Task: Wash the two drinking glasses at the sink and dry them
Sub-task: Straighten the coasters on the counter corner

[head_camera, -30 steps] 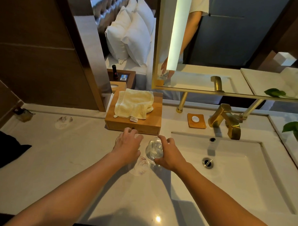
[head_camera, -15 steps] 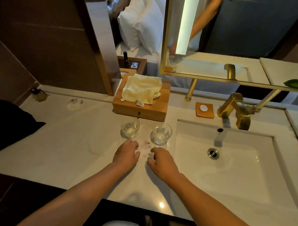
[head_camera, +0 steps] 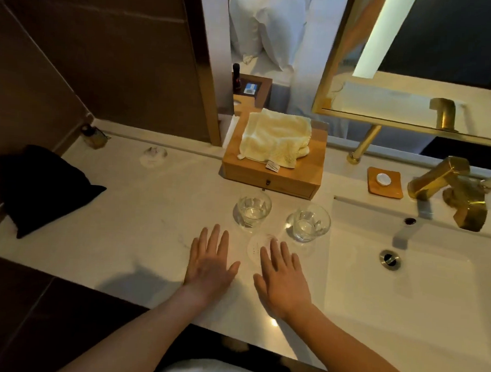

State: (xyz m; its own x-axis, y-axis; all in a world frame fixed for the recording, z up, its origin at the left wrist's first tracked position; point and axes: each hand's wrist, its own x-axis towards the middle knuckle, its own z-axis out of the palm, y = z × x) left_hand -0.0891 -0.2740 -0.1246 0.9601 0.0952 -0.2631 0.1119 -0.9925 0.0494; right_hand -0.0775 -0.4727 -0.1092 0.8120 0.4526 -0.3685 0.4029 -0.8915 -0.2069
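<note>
Two clear drinking glasses stand upright on the white counter: the left glass (head_camera: pixel 252 212) and the right glass (head_camera: pixel 307 222), side by side just left of the sink basin (head_camera: pixel 421 266). My left hand (head_camera: pixel 210 261) lies flat on the counter, fingers spread, a little nearer than the left glass. My right hand (head_camera: pixel 283 274) lies flat too, fingers apart, partly over a round paper coaster (head_camera: pixel 257 246) in front of the right glass. Neither hand touches a glass. A folded cream towel (head_camera: pixel 274 138) rests on a wooden box (head_camera: pixel 270 177) behind the glasses.
A gold faucet (head_camera: pixel 452 189) stands behind the basin, with a drain (head_camera: pixel 389 259) in it. A small wooden soap dish (head_camera: pixel 384 182) is beside the faucet. A black cloth (head_camera: pixel 39 188) lies at the counter's left. A small bottle (head_camera: pixel 93 135) sits in the far left corner. The mirror frame (head_camera: pixel 328 77) hangs above.
Both hands let go of the glasses, drew back toward me and flattened on the counter with fingers spread. The glasses now stand alone on the counter.
</note>
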